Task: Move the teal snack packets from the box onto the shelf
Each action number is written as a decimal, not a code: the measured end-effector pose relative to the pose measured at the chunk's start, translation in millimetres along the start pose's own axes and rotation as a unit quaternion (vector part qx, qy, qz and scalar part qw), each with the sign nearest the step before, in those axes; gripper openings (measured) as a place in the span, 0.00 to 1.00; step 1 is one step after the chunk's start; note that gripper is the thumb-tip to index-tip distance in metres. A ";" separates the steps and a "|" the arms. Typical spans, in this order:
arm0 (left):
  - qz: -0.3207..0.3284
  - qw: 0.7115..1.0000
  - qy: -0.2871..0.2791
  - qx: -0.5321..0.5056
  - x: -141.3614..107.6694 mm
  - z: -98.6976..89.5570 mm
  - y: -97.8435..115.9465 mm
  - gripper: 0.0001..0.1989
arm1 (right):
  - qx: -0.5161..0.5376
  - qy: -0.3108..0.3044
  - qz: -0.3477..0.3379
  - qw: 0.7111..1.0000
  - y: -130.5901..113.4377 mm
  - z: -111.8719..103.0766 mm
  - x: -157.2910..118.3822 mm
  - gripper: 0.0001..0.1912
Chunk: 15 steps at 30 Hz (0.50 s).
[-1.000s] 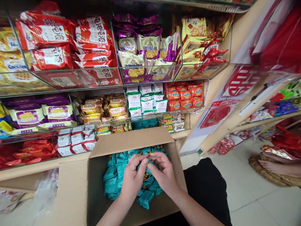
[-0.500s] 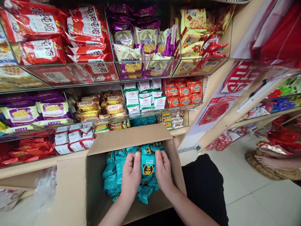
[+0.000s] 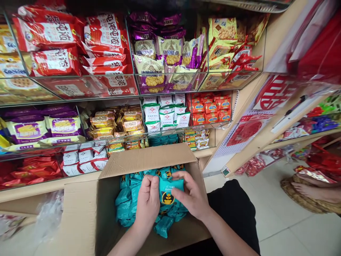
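Observation:
My left hand [image 3: 148, 197] pinches the left edge of a teal snack packet [image 3: 167, 193] with a yellow and black emblem and white print. The packet is held face up above an open cardboard box [image 3: 151, 158]. At the packet's right side is my right hand [image 3: 192, 195], its thumb and fingers apart; whether a fingertip touches the packet I cannot tell. Beneath both hands, many more teal packets [image 3: 124, 204] lie heaped in the box, partly hidden by my hands.
Glass-fronted shelves of packaged snacks rise behind the box, with red packets [image 3: 54, 62], purple biscuit packets [image 3: 151, 71] and white-green packets [image 3: 167, 115]. Teal packets [image 3: 163, 139] sit in a low compartment behind the box flap. At right, another person's foot [image 3: 306, 190] rests on a woven mat [image 3: 290, 193].
My right hand has let go of the packet's right edge and its fingers have spread. My left hand keeps its pinch. The view has shifted slightly.

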<state>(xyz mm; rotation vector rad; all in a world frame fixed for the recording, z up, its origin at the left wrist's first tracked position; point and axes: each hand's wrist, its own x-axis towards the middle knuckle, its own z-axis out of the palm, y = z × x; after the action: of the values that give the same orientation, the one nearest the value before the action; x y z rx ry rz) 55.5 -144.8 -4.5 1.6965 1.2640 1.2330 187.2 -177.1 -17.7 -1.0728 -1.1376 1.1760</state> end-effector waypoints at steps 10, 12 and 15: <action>0.161 0.845 -0.312 0.404 109.5 -33.4 -37.1 0.32 | -0.481 0.047 -0.104 0.869 -32.3 -78.7 86.8 0.17; 0.124 0.815 -0.381 0.419 121.4 -32.2 -47.5 0.30 | -0.586 0.000 -0.077 0.806 -23.3 -81.6 119.2 0.17; 0.112 0.812 -0.394 0.416 123.3 -29.2 -53.4 0.30 | -0.673 -0.064 -0.005 0.737 2.3 -78.4 165.4 0.16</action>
<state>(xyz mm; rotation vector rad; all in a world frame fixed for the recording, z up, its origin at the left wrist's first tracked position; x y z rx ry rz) 21.1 -11.7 -7.9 2.6278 1.1098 -0.1029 270.9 -14.3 -15.4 -2.0270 -2.1845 0.2071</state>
